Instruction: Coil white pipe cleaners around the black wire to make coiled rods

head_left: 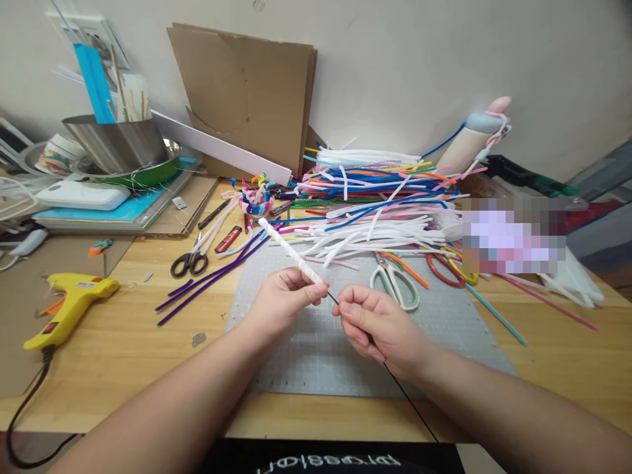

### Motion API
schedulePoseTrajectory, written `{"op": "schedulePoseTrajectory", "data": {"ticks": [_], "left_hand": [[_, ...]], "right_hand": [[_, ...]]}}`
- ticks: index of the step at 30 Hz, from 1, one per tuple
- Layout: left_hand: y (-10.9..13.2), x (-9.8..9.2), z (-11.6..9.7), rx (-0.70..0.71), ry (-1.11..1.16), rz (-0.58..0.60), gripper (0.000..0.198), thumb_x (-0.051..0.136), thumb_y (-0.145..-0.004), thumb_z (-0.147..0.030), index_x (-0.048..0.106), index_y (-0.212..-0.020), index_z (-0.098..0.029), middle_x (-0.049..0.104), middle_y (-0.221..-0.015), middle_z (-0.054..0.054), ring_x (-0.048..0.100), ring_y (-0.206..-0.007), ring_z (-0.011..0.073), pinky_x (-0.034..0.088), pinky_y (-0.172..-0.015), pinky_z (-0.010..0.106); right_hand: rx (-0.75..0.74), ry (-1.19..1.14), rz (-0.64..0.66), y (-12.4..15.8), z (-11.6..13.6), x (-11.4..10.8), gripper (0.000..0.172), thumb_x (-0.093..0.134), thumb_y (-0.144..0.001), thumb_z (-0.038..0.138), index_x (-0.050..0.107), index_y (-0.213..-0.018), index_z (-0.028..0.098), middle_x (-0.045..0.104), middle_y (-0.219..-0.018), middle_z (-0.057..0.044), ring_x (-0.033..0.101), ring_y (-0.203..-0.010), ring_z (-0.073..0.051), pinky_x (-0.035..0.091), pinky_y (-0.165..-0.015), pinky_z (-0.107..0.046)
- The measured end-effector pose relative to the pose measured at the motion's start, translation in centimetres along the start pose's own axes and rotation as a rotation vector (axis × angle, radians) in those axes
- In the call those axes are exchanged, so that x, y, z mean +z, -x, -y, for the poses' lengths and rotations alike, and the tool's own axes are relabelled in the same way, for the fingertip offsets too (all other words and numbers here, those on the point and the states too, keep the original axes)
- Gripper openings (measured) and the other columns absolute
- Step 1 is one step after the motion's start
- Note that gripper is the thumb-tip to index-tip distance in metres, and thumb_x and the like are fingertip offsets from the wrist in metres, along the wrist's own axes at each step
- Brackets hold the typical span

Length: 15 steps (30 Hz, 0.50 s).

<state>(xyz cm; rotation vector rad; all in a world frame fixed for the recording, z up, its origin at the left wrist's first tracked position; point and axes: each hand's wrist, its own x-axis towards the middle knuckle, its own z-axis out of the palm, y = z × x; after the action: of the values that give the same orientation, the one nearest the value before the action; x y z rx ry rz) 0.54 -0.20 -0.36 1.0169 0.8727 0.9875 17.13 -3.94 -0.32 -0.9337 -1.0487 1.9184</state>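
My left hand point(284, 299) is closed in a pinch on the near end of a white pipe cleaner point(289, 249) that is wound tightly round a thin black wire and slants up and away to the left. My right hand point(372, 322) is closed on the bare black wire point(409, 401), which runs from the white winding through my fingers and down toward the table's front edge. Both hands hover over a grey cutting mat point(316, 349).
A large heap of coloured pipe cleaners point(375, 204) lies behind the mat, purple ones point(212, 280) to the left. White-handled scissors point(397, 286), black-handled scissors point(190, 262), a yellow glue gun point(69, 306), cardboard point(247, 92) against the wall and a metal pot point(116, 141) surround the work area.
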Motion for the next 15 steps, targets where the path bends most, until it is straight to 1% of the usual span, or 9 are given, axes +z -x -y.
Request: {"op": "schedulePoseTrajectory", "data": {"ticks": [4,7,12,15], "left_hand": [[-0.2,-0.5,0.3,-0.022,-0.052,0.060,0.014,0.074,-0.065,-0.025,0.067,-0.070,-0.014,0.062,-0.060,-0.001,0.052,-0.057,0.0089,0.039,-0.060,0.022],[-0.3,-0.7,0.6,-0.043,-0.042,0.122,0.015,0.073,-0.068,-0.028,0.068,-0.073,-0.015,0.064,-0.063,0.000,0.055,-0.061,0.0102,0.041,-0.065,0.023],[-0.4,-0.7,0.7,-0.018,-0.001,0.098,0.013,0.076,-0.065,-0.025,0.069,-0.069,-0.015,0.070,-0.075,0.002,0.059,-0.071,0.0129,0.043,-0.073,0.026],[-0.3,-0.6,0.5,-0.023,-0.008,0.107,0.016,0.076,-0.065,-0.027,0.070,-0.074,-0.015,0.069,-0.073,0.002,0.057,-0.067,0.0115,0.042,-0.070,0.026]], "right_hand": [[0.020,-0.049,0.020,0.1,-0.2,-0.1,0.017,0.054,-0.086,0.032,0.052,-0.079,0.016,0.044,-0.044,0.009,0.024,-0.026,0.000,0.016,-0.028,-0.012],[0.042,-0.121,0.080,0.0,-0.3,-0.3,0.016,0.053,-0.087,0.031,0.053,-0.082,0.016,0.042,-0.045,0.010,0.024,-0.026,0.000,0.017,-0.028,-0.012],[0.101,-0.210,0.185,-0.1,-0.2,-0.7,0.015,0.051,-0.089,0.031,0.054,-0.085,0.017,0.043,-0.046,0.009,0.024,-0.026,0.000,0.018,-0.028,-0.011],[0.194,-0.314,0.265,-0.2,0.0,-1.1,0.013,0.050,-0.090,0.029,0.053,-0.086,0.017,0.042,-0.047,0.010,0.021,-0.026,0.000,0.020,-0.027,-0.010]]}}
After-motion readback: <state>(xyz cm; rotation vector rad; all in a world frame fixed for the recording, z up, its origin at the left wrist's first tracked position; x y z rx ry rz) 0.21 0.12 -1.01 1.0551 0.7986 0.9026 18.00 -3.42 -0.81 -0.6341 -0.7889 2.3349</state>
